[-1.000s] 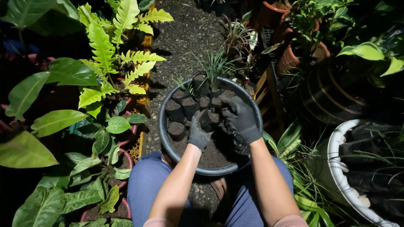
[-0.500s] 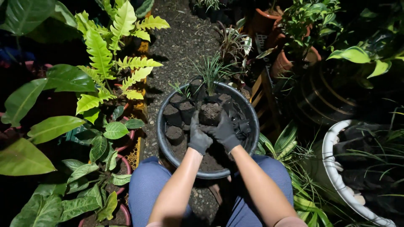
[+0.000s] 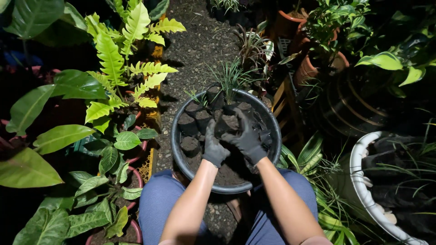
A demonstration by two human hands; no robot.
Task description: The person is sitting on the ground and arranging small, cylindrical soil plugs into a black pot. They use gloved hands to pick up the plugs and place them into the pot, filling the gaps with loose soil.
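Both gloved hands, left [image 3: 214,147] and right [image 3: 246,139], closed round soil-filled bag [image 3: 228,123] over basin [image 3: 177,149]. Floppy, crumbly; grip sides, support base.

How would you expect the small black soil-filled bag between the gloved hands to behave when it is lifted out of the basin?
The small black soil-filled bag looks thin-walled, so it would probably sag unless cupped by the left hand and right hand. Packed with soil, it is likely heavy for its size. Its open top may spill crumbs into the basin if tilted.
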